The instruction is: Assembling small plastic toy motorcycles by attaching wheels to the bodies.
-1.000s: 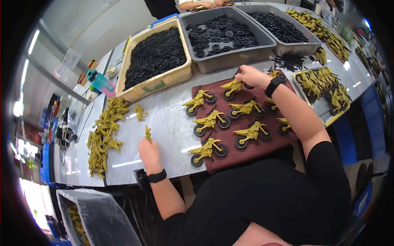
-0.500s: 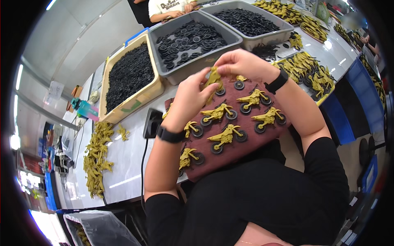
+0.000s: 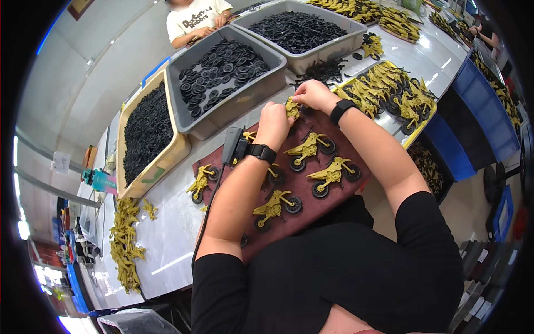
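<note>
Both my hands are closed on one yellow toy motorcycle (image 3: 292,108) over the far part of a dark red padded board (image 3: 308,183). My left hand (image 3: 273,127) grips it from the left and hides part of it. The fingertips of my right hand (image 3: 315,96) pinch its upper right side. Several more yellow toy motorcycles with black wheels lie on the board, among them one (image 3: 332,175) at the right and one (image 3: 273,206) at the near side. My left forearm covers others.
Beyond the board stand a cream bin (image 3: 183,146) of small black parts, a grey bin (image 3: 272,83) of black wheels and another grey bin (image 3: 353,40) of black parts. Yellow pieces (image 3: 125,245) lie left. A yellow tray (image 3: 410,139) holds motorcycles. A black boxy device (image 3: 232,146) trails a cable.
The whole view has shifted, with bins and board now further left. My hands stay together on the yellow motorcycle, my left hand's fingers now covering more of it.
</note>
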Action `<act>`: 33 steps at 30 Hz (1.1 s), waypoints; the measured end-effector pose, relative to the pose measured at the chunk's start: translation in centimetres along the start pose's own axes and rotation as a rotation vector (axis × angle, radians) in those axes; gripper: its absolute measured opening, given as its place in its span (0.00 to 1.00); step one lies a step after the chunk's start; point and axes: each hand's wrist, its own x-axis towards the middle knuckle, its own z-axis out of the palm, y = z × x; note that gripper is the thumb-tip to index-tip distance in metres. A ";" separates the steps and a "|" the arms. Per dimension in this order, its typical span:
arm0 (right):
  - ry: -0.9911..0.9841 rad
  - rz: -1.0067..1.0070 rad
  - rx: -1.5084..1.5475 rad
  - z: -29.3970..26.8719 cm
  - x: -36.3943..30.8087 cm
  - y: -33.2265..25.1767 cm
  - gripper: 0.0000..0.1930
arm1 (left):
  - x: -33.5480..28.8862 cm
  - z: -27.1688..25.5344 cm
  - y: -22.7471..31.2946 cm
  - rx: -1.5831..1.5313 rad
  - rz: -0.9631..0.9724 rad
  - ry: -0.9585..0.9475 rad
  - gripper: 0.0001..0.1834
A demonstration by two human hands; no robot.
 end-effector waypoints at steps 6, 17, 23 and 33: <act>0.025 0.027 -0.105 0.7 -0.1 -0.6 0.14 | 0.6 2.1 -0.8 0.063 -0.057 -0.040 0.11; 0.069 -0.016 -0.108 1.4 0.2 0.6 0.13 | 0.8 2.8 -0.8 0.101 -0.055 -0.037 0.15; -0.051 0.047 -0.122 0.7 0.6 0.3 0.15 | 0.9 2.8 -0.8 0.083 -0.079 -0.052 0.16; -0.080 0.001 -0.173 0.1 0.5 -0.1 0.22 | 0.5 0.2 -0.4 -0.035 -0.148 -0.097 0.12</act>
